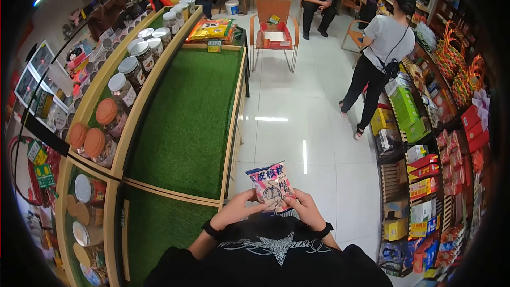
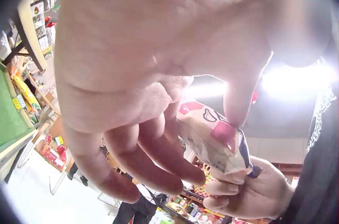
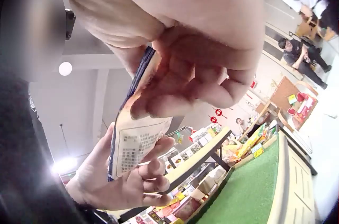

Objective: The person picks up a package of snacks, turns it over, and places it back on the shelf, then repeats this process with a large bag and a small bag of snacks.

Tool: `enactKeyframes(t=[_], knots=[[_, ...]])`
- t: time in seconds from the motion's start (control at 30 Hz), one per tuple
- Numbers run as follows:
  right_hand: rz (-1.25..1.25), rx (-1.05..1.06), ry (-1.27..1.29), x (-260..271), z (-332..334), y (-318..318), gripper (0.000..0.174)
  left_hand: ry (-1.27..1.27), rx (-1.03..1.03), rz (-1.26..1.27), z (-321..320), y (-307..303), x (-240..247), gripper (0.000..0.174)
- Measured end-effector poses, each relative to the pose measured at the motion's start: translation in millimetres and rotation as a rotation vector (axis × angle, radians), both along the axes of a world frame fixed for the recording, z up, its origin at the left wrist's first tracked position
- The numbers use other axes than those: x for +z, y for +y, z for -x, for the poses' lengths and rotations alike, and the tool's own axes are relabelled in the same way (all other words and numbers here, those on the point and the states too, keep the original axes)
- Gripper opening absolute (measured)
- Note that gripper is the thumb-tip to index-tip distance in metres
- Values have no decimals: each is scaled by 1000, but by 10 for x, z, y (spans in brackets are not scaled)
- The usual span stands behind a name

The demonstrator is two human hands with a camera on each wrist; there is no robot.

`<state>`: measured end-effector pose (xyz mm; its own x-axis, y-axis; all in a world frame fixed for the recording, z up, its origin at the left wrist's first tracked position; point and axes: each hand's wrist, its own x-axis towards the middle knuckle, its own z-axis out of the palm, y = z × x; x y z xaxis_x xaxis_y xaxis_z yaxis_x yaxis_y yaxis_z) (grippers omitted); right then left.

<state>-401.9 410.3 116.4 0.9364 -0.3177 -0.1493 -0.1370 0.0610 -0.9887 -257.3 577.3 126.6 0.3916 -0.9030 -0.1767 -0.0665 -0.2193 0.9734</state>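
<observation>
A small printed packet [image 1: 272,187], pink and cream with dark blue edges, is held upright in front of the chest. My left hand [image 1: 240,208] pinches its left side, thumb on the front face. At the lower right edge my right hand [image 1: 306,210] grips it with thumb and curled fingers. In the left wrist view the packet [image 2: 212,136] lies between the left thumb and fingers, the right hand [image 2: 254,189] beyond. The right wrist view shows small print on the packet's back [image 3: 139,144], with the left hand [image 3: 122,184] at its other side.
Left stands a display counter with green turf [image 1: 186,111] and a row of lidded jars [image 1: 127,65]. Shelves of boxed goods [image 1: 406,111] line the right, a person [image 1: 385,42] standing beside them. Ahead are a chair with a red box [image 1: 273,34] and a seated person [image 1: 317,0].
</observation>
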Motion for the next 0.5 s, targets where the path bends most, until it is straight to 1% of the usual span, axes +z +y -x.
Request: enactKeyframes(t=[0.1,0.23,0.3,0.33,0.4,0.5], knots=[[-16,-6,-6,38,-229,-98,21,57,24,19,-149,-82,-13,44],[-8,67,-21,44,-571,-324,21,111,105,49,-368,-261,-13,45],[-12,91,-17,47,-757,-482,21,68,127,57,-515,-404,24,45],[25,94,-33,48,-854,-573,22,29,143,67,-593,-498,36,45],[61,105,-49,57,-1024,-803,22,16,156,61,-758,-696,37,45],[93,157,-7,129,-1247,-1214,23,0,186,52,-943,-1057,53,45]])
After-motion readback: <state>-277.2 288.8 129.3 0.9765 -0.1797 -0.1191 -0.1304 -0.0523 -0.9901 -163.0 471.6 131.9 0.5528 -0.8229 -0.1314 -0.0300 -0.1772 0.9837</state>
